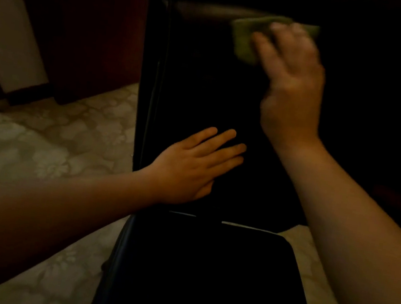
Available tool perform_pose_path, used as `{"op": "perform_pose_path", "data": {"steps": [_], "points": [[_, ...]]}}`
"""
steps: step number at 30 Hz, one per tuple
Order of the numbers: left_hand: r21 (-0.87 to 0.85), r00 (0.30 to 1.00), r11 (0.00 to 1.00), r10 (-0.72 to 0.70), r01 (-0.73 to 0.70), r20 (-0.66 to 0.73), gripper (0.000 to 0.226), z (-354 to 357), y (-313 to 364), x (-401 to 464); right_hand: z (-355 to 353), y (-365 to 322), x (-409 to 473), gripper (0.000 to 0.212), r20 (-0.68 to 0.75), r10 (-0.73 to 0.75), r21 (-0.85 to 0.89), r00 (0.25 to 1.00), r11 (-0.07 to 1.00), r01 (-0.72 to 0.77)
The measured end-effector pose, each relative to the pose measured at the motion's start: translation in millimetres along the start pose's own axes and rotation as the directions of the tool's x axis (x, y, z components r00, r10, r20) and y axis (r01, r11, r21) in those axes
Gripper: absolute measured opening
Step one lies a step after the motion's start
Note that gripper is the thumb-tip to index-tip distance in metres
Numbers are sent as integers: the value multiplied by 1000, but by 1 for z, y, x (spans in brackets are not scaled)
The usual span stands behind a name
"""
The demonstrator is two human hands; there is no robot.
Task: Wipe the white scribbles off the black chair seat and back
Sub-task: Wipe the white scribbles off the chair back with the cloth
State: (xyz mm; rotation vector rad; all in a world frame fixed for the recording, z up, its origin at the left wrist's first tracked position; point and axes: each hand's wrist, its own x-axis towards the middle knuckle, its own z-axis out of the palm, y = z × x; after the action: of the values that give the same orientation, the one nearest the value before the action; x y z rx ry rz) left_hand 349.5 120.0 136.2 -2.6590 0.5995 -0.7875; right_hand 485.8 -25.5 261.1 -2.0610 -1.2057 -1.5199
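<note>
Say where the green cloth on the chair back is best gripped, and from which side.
Judging by its pose, the green cloth lies flat against the top of the chair back under the right hand. Its lower left corner shows free of the fingers, so pinching that edge from the left looks easiest.

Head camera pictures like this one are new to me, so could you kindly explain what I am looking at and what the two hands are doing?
This single picture comes from a wide-angle camera worn on a person's head, looking forward and down, so both bare arms reach in from the bottom edge. Ahead is a black chair: its seat is nearest and its back rises beyond. The left hand lies flat on the lower back with straight fingers. The right hand, blurred, presses a green cloth against the top of the back. The picture is too dark to show any white scribbles. A pale patterned floor lies to the left.
</note>
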Motion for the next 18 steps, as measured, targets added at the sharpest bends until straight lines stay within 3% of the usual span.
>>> {"op": "perform_pose_path", "data": {"steps": [5,10,14,18], "points": [[-151,993,981,-121,122,17,67,5,16,-24,-24,21,-76,40,55,242,-15,969,970,-241],[-411,966,878,-256,244,27,62,23,67,-60,-34,-19,-174,42,261,213,91,942,966,-243],[-519,947,795,-221,314,235,63,46,112,-101,-43,-53,-236,43,437,177,197,882,938,-286],[-524,853,713,-205,466,479,70,65,144,-129,-41,-68,-290,35,565,228,192,793,898,-395]]}}
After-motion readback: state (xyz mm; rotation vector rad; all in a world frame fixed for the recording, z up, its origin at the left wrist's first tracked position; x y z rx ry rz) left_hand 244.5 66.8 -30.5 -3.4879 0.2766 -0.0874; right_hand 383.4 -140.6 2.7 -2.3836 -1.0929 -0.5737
